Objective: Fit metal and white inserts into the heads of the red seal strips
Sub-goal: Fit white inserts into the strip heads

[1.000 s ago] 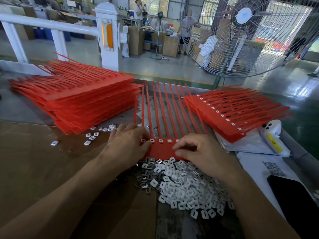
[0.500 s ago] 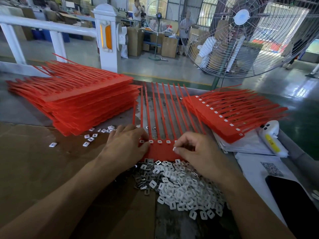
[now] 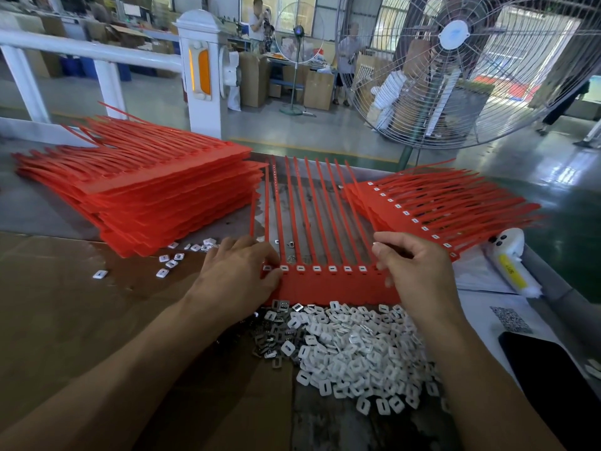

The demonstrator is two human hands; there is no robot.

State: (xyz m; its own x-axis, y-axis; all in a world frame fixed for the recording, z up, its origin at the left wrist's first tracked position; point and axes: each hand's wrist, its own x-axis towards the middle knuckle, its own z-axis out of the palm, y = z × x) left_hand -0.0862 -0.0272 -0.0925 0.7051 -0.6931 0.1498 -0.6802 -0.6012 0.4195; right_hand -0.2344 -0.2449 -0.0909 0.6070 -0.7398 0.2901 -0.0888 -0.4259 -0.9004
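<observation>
Here, both hands palm-down, fingers curled, gripping red seal strip ends.

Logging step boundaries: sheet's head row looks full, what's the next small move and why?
Probably lift the flat red seal-strip sheet onto the right-hand red stack of filled sheets. White inserts show in every visible head, and the left hand and right hand already hold its ends.

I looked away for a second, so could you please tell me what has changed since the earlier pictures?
The right hand moved right along the strip sheet, from near its middle to its right end, where it now grips the edge. The left hand stayed at the left end. The inserts and both stacks stayed put.
</observation>
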